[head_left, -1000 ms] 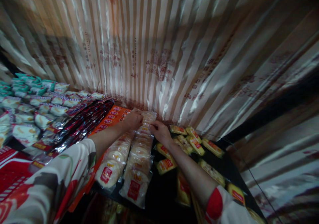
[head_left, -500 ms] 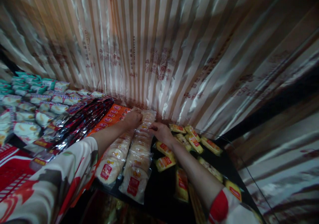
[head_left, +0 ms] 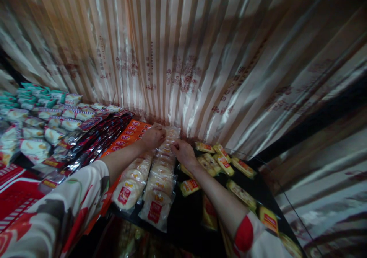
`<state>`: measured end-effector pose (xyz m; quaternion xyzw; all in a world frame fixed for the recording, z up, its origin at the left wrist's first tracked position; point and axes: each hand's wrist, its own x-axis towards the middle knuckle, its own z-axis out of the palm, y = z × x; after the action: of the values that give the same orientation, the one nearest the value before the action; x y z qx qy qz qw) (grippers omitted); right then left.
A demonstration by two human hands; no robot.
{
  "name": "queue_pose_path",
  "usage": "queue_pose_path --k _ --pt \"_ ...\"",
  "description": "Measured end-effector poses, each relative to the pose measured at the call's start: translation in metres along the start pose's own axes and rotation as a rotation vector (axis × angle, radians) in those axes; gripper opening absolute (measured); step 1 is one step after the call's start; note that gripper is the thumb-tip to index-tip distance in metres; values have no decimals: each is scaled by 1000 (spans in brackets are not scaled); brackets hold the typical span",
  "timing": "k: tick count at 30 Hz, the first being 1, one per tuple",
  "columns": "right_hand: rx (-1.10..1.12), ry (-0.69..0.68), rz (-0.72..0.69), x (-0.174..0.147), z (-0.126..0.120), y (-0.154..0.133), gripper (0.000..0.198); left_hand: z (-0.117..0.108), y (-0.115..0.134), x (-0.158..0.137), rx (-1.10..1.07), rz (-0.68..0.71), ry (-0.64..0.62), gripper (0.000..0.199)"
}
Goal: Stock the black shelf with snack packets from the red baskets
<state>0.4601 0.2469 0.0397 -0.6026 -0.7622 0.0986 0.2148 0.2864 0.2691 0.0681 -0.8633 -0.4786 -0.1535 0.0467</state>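
Two overlapping rows of clear-wrapped flat round breads with red labels run away from me: a left row (head_left: 125, 194) and a right row (head_left: 156, 208). At the far end of the right row, my left hand (head_left: 154, 137) is on its left side with fingers curled in at the packets. Across from it, my right hand (head_left: 184, 152) has thumb and fingers pinched together at the row's right edge. Whether either hand grips a packet's wrapper is too dim and small to tell. Yellow wrapped cakes (head_left: 189, 187) lie beside and under my right forearm.
Orange printed packaging (head_left: 126, 137) lies left of the breads, then dark shiny packets (head_left: 99, 143) and rows of white snack bags (head_left: 36, 149). A red basket (head_left: 20, 196) is at the lower left. Behind the black table (head_left: 186, 216) hangs a striped curtain (head_left: 183, 40).
My right forearm has shifted slightly left and down, and a cake behind it shows more. Both hands stay at the far end of the right bread row. The view has shifted a little.
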Motion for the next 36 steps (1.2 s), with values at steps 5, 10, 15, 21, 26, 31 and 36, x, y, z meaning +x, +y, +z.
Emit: queue_pose_path --k 5,10,15,21,26,31,36 --pt "35 23 23 2 4 1 13 2 -2 -6 -4 75 -49 20" --pt "149 132 -2 -1 11 9 8 10 -3 -3 48 60 -70 14" --pt "221 187 -106 -15 4 13 10 12 -2 -1 46 35 -76 12" --pt "89 28 -127 -29 -14 0 11 6 2 -3 16 13 -80 10" --pt "62 -54 -89 -27 -15 -5 11 8 3 -2 22 15 -95 8" --pt "1 1 -57 -27 -10 -6 8 10 -2 -5 15 59 -61 15" --pt "-40 22 0 -27 -12 -12 11 2 -4 -9 -25 169 -75 28"
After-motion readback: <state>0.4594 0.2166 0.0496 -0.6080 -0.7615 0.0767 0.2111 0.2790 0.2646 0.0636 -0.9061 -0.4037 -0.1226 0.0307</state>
